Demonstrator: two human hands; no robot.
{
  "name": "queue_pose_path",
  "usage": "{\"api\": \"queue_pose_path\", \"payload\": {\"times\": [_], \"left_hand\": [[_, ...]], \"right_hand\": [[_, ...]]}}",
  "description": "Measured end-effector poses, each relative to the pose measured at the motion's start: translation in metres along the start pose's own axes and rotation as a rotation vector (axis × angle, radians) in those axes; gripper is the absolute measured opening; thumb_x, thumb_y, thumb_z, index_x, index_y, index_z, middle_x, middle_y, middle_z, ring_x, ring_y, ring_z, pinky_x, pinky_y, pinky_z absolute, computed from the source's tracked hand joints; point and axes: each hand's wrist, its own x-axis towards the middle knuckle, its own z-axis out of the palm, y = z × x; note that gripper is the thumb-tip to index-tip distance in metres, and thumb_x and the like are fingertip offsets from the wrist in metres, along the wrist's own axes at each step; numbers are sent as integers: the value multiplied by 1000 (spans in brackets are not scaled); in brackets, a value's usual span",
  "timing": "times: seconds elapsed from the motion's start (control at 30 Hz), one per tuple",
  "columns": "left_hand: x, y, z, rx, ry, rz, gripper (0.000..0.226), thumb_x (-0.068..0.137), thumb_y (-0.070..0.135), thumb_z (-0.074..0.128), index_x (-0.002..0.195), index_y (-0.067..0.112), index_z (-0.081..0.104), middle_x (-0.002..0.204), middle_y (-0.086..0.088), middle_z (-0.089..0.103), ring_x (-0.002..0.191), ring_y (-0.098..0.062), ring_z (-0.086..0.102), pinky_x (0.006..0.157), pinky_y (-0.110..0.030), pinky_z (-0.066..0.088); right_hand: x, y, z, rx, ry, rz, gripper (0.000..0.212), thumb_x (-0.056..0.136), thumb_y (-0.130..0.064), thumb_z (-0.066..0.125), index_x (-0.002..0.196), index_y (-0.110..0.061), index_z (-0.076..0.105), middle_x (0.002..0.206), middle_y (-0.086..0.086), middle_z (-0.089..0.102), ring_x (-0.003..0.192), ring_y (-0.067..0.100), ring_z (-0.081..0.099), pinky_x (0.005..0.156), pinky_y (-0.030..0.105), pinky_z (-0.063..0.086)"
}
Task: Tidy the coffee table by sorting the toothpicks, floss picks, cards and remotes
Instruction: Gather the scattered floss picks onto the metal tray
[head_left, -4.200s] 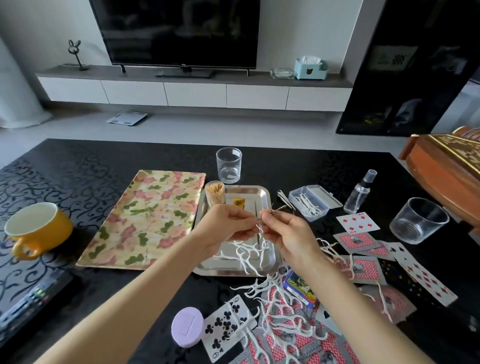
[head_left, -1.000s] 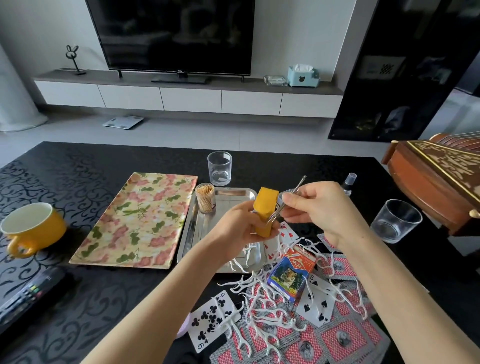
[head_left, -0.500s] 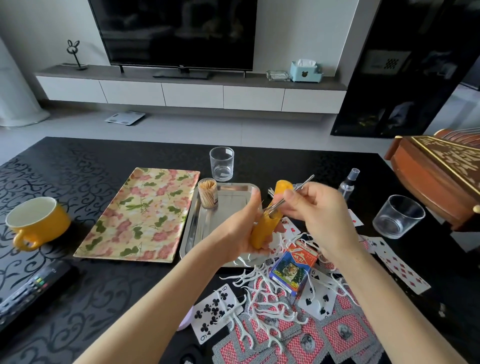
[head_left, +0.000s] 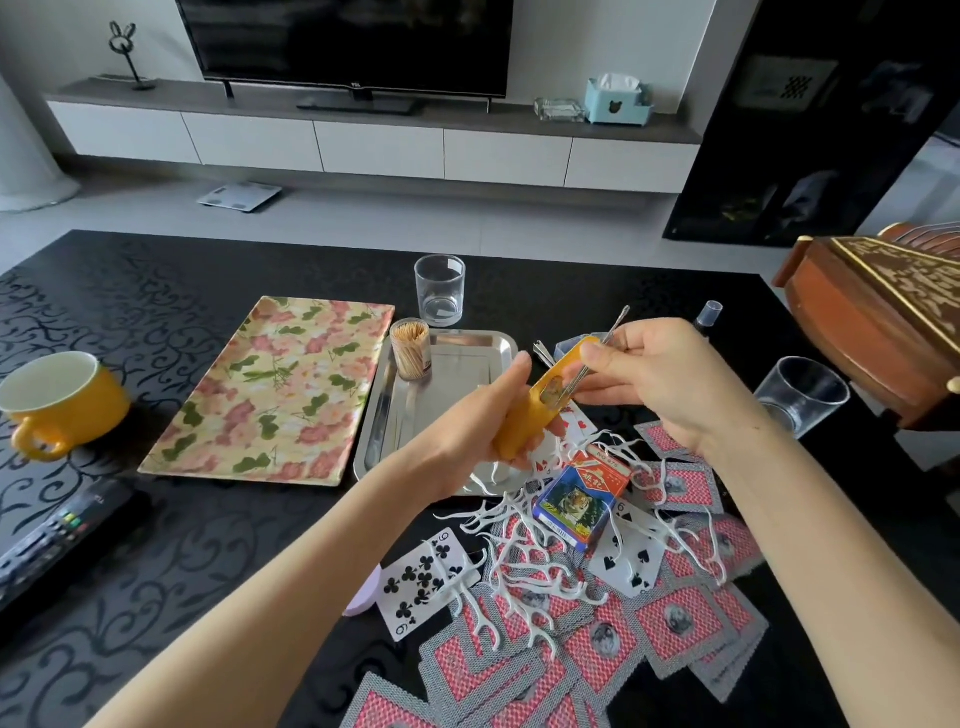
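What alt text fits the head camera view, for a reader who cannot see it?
A left hand grips a yellow case while the right hand pinches thin metal picks sticking out of its top. Below them, white floss picks and playing cards lie scattered on a black table, beside a steel tray holding a jar of toothpicks.

Right hand (head_left: 670, 379) is covering most of the spray bottle (head_left: 709, 313), just the cap showing, and nearly all the clear box (head_left: 566, 347). Metal picks (head_left: 619, 320) it is pinching are too thin to count. Left hand (head_left: 467, 431) is hiding the lower end of the yellow case (head_left: 540, 402). Remote (head_left: 52, 540) is running off the left edge. Purple disc (head_left: 365, 596) is lying mostly under the nine of clubs (head_left: 423, 577).
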Motion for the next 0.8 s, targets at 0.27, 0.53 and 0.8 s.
{"api": "queue_pose_path", "payload": {"times": [0.27, 0.53, 0.8], "left_hand": [[-2, -3, -1, -4, -86, 50, 33, 100, 31, 35, 95, 10, 61, 72, 5, 62, 59, -6, 53, 62, -21, 48], [-1, -3, 0, -7, -101, 50, 36, 101, 30, 32, 98, 8, 62, 78, -4, 57, 63, -11, 52, 64, -25, 48], [-2, 3, 0, 123, -99, 81, 36, 102, 29, 32, 96, 10, 62, 78, -3, 55, 66, -10, 51, 65, -20, 47]], "right_hand": [[2, 7, 3, -19, 91, 8, 16, 92, -16, 57, 79, -9, 63, 71, 7, 71, 66, 18, 72, 69, 35, 60], [2, 7, 2, -65, 56, -31, 17, 92, -16, 58, 76, -11, 62, 74, 11, 71, 67, 21, 72, 70, 37, 60], [5, 12, 4, -20, 187, -19, 15, 91, -18, 58, 87, -6, 65, 79, 12, 71, 69, 22, 72, 73, 43, 59]]}}
